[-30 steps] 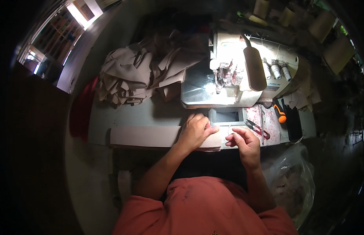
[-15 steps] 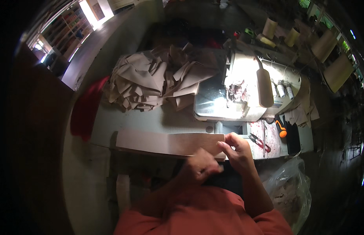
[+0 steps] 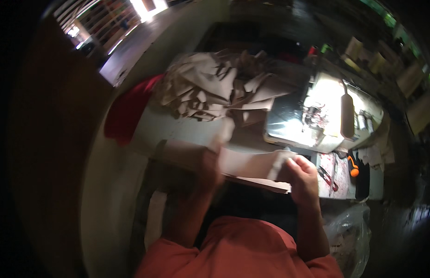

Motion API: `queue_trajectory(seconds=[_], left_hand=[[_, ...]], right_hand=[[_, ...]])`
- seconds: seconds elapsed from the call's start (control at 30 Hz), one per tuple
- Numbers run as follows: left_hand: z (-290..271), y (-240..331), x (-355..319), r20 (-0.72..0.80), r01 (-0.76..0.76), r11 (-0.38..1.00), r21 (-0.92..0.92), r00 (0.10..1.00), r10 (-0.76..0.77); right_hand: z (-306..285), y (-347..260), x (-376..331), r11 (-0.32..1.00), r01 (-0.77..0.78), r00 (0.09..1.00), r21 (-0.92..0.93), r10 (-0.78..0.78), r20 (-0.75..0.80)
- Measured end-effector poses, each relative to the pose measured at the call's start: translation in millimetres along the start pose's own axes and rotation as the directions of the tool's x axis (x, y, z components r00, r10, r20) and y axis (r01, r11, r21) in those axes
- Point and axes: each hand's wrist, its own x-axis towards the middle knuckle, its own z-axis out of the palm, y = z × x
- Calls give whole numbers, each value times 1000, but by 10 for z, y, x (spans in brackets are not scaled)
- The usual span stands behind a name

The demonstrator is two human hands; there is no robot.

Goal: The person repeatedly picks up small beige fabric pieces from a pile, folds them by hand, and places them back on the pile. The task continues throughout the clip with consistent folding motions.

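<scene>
Tan fabric strip (image 3: 252, 164), long and flat, held across the near edge of the grey work table (image 3: 178, 132), just in front of the person's chest. Right hand (image 3: 302, 178): fingers curled over the strip's right end, gripping it, thumb side toward the machine. Left hand (image 3: 209, 164): blurred by motion, raised at the strip's left-centre; it seems to pinch the cloth, but its grip cannot be told for certain. Pile of cut tan fabric pieces (image 3: 210, 88): heaped loosely at the table's far left, well apart from both hands. Red cloth (image 3: 127, 111): hanging off the table's left edge beside the pile. Sewing machine (image 3: 317, 116): white, brightly lit, at the far right, near the right hand. Orange-handled tool (image 3: 353, 167): lying right of the machine base. Clear plastic bag (image 3: 349, 231): at lower right, beside the right forearm.
</scene>
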Motion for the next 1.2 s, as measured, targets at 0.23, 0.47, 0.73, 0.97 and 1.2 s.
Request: queue_trajectory(seconds=[0.23,0.47,0.73,0.97,1.2], left_hand=[[587,506,-180,546,-450,893,19,753,368],[599,409,211,680,292,875,-387,731,57],[286,167,-109,395,21,951,310,907,-149],[380,-150,-166,364,195,981,14,913,-186],[320,-162,-144,427,424,880,-214,851,-306]], right_hand=[[-77,-102,-182,1000,-20,997,-11,21,71],[-149,-76,-120,996,30,998,-87,-25,55],[-247,178,-171,819,71,997,-569,-52,50],[204,465,118,69,256,951,-964,-198,238],[182,592,118,9,210,938,-978,-284,199]])
